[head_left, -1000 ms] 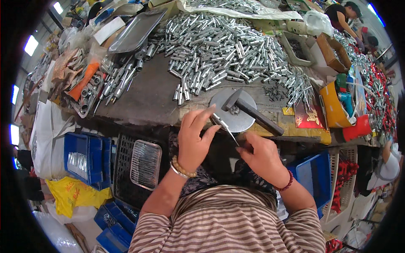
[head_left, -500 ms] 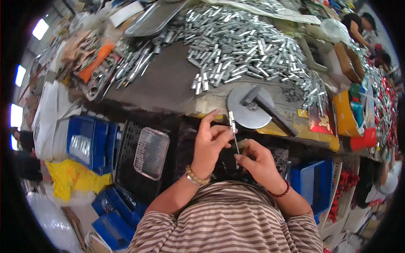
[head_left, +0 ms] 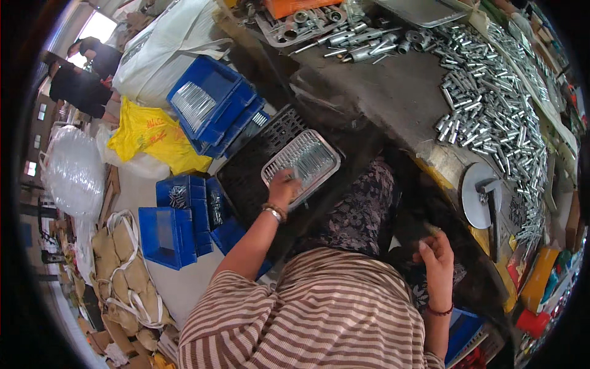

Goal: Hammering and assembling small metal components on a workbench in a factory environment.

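Observation:
My left hand [head_left: 284, 187] reaches onto a shallow metal tray [head_left: 337, 161], its fingers bent down and closed over the near left part. Whatever is between those fingertips is hidden. Slim silver rods [head_left: 313, 154] lie side by side in the tray. Under it is a black perforated plastic crate [head_left: 246, 178]. Away to the right, by the workbench edge, my right hand [head_left: 437, 258] hangs in the air. Its fingers are loosely bent and apart, and no object shows in them.
Blue plastic bins [head_left: 212, 101] stand left of the crate, with more blue bins [head_left: 166, 234] nearer. A heap of silver metal tubes [head_left: 491, 104] covers the bench at right. A hammer [head_left: 491, 209] lies on a round metal plate [head_left: 473, 190]. Two people stand at far left.
The view has swung left. My hands, earlier together on a thin rod with a silver tube piece, are now apart. My left hand has moved to the tray; the right no longer shows the rod.

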A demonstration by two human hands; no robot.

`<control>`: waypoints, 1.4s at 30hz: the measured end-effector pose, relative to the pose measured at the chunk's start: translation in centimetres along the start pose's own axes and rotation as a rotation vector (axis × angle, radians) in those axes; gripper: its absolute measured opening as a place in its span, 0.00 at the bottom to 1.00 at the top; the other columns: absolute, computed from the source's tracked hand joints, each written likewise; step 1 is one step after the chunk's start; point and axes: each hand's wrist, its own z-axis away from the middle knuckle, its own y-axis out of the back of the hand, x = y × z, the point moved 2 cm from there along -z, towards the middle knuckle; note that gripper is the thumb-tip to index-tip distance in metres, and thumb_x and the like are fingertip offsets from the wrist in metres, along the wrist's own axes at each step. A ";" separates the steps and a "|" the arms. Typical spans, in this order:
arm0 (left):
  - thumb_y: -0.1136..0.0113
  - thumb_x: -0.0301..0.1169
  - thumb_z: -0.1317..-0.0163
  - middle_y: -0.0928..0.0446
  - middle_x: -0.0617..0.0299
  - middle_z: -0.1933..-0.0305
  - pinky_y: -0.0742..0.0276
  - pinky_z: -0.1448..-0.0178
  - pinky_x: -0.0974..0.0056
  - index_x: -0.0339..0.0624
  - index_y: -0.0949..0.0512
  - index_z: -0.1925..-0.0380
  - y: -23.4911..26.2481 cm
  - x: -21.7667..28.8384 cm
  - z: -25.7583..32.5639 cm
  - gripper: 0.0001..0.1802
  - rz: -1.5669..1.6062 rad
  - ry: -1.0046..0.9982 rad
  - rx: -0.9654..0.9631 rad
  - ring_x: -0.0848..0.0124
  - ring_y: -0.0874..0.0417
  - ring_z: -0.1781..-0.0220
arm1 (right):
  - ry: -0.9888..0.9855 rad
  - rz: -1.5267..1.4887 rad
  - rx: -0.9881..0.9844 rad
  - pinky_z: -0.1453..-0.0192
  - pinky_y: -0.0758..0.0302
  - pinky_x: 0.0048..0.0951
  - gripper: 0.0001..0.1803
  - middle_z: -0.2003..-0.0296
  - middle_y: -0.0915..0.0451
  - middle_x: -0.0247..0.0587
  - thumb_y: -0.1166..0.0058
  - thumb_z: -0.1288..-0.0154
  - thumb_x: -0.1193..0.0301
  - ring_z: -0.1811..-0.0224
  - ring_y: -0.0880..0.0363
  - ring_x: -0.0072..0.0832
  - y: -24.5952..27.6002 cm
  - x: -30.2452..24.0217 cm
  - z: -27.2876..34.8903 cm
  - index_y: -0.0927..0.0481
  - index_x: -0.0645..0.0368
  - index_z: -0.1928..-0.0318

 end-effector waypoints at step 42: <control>0.23 0.25 0.52 0.20 0.49 0.43 0.28 0.31 0.50 0.41 0.24 0.35 -27.3 28.7 10.3 0.40 -0.651 -1.402 -0.609 0.47 0.22 0.39 | 0.223 0.314 0.115 0.58 0.21 0.26 0.18 0.65 0.16 0.37 0.40 0.26 0.74 0.66 0.20 0.20 4.0 -6.6 2.8 0.20 0.64 0.39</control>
